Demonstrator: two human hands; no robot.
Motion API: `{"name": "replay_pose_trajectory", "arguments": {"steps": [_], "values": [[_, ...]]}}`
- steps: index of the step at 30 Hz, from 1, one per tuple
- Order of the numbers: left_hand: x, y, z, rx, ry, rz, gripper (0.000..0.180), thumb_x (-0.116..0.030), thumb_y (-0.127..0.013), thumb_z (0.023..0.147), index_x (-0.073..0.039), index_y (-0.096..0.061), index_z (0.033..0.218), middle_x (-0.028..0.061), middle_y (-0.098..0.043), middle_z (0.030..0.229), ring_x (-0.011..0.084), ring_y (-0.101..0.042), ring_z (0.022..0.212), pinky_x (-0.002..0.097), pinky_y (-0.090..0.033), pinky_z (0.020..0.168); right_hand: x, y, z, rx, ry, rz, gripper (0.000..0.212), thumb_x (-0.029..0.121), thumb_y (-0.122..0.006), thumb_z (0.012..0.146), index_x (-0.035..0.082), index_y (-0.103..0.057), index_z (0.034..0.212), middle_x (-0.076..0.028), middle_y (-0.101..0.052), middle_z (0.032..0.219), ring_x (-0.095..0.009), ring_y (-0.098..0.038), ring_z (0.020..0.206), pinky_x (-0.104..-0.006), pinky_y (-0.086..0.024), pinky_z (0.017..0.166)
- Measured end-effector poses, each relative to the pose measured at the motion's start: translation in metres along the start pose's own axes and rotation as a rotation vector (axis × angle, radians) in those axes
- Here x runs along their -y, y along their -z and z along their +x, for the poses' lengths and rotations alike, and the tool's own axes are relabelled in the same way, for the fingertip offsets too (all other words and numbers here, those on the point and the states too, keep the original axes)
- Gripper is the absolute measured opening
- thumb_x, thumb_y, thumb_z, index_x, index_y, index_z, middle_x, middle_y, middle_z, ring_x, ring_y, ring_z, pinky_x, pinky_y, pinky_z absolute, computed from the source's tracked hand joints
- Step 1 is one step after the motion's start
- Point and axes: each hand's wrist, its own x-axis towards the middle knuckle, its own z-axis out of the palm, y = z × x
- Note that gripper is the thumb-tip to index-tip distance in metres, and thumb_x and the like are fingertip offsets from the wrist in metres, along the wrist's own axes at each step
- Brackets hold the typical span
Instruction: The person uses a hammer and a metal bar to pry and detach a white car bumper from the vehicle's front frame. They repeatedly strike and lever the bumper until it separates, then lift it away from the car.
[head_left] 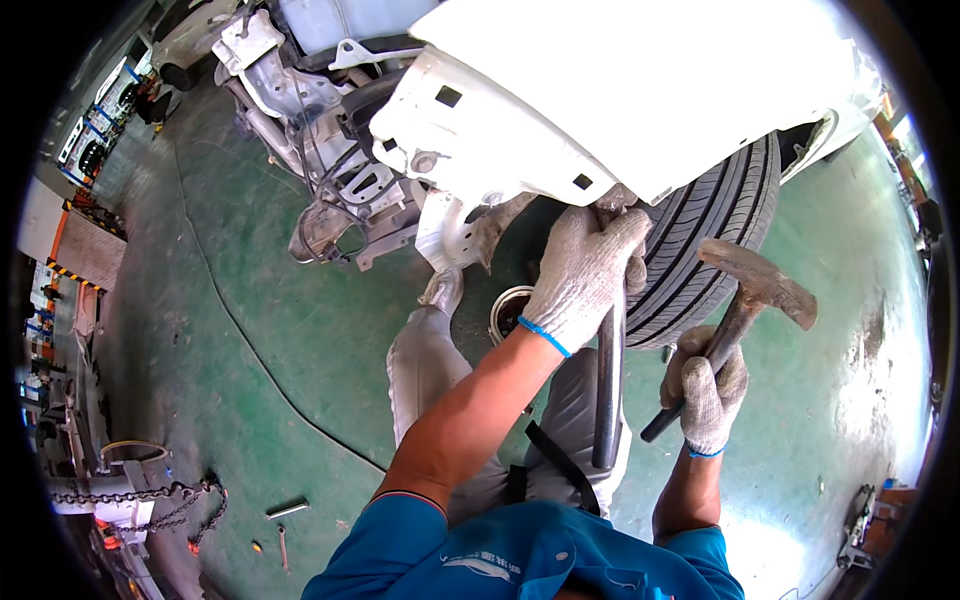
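My right hand (708,385), in a white knit glove, is closed round the handle of a hammer (765,280). Its worn, rusty head is raised to the right of the tire (700,240). My left hand (588,265), gloved too, grips a second hammer (609,400) close to its head, with the long dark handle hanging down. That hammer's head, partly hidden by the fingers, is up at the lower edge of a white car fender (510,120). Whether it touches the fender I cannot tell.
Bare metal parts and wiring of the car's front end (350,180) stick out at the upper left. A round metal can (511,312) stands by my legs. A cable (240,335) crosses the green floor, where wrenches (287,509) and a chain (180,492) lie at the lower left.
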Motion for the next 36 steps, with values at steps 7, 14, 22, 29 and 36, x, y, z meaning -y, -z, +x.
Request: {"name": "replay_pose_trajectory", "arguments": {"steps": [7,14,22,29,36], "values": [[-0.003,-0.011,-0.003,-0.002,-0.105,0.18,0.019,-0.016,-0.068,0.096,0.0,-0.058,0.099,0.0055,-0.059,0.078,0.0139,-0.061,0.063,0.0284,-0.052,0.056,-0.004,0.008,0.015,0.086,0.312,-0.576,0.034,0.028,-0.07,0.095,0.0,-0.061,0.11,-0.006,-0.059,0.076,-0.015,-0.055,0.062,-0.0303,-0.047,0.059],[0.021,0.001,0.006,-0.018,-0.217,0.092,0.019,-0.016,-0.068,0.095,0.0,-0.059,0.1,0.0055,-0.059,0.079,0.0156,-0.062,0.064,0.0284,-0.051,0.055,0.023,0.001,0.049,0.286,0.564,-0.899,0.037,0.02,-0.077,0.081,0.001,-0.065,0.111,-0.017,-0.072,0.093,-0.036,-0.071,0.08,-0.0402,-0.056,0.071],[-0.011,-0.002,-0.026,0.128,-0.106,-0.079,0.019,-0.019,-0.066,0.098,-0.002,-0.058,0.103,0.0046,-0.058,0.086,0.0107,-0.062,0.07,0.0245,-0.054,0.058,0.05,-0.009,0.065,0.402,0.6,-0.871,0.04,0.036,-0.078,0.086,0.002,-0.068,0.106,-0.015,-0.072,0.083,-0.034,-0.072,0.071,-0.0401,-0.056,0.064],[0.009,0.009,-0.021,0.307,0.104,-0.621,0.023,-0.028,-0.048,0.108,-0.006,-0.053,0.115,0.0014,-0.049,0.082,0.0121,-0.06,0.075,0.029,-0.055,0.067,0.063,-0.011,0.082,0.465,0.681,-0.96,0.039,0.038,-0.078,0.084,0.004,-0.068,0.099,-0.013,-0.069,0.079,-0.033,-0.07,0.066,-0.0404,-0.055,0.06],[0.013,0.016,-0.036,0.394,0.005,-0.344,0.027,-0.023,-0.058,0.1,-0.003,-0.063,0.118,0.0062,-0.06,0.09,0.02,-0.065,0.09,0.0355,-0.055,0.083,0.079,-0.009,0.095,0.508,0.778,-1.005,0.046,0.041,-0.082,0.077,0.002,-0.067,0.096,-0.012,-0.066,0.071,-0.031,-0.067,0.059,-0.0397,-0.053,0.054]]}}
